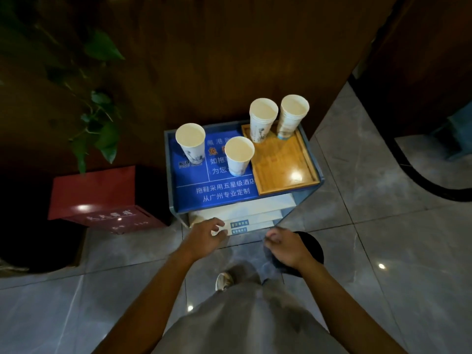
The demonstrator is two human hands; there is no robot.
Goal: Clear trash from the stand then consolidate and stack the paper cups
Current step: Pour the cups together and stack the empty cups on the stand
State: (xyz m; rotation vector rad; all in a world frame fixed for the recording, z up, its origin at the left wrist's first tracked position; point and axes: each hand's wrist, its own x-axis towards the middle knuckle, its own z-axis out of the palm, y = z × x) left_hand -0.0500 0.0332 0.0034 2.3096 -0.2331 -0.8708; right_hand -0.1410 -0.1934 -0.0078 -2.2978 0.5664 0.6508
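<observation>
My left hand [207, 233] hangs half-curled and my right hand [283, 245] loosely curled, both empty, below the stand [217, 192]. The paper cups [240, 155] sit beyond them on top, untouched.

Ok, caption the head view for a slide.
Both hands, left and right, hover before a blue stand holding paper cups.

I'm standing in what looks like a hotel or spa lobby: polished grey floor tiles [398, 241], a dark wood-panelled wall [229, 60], a potted plant [99, 129], and a blue stand [217, 192] printed with a Chinese notice about five-star-hotel slippers, with paper cups [190, 144] for guests on top.
</observation>
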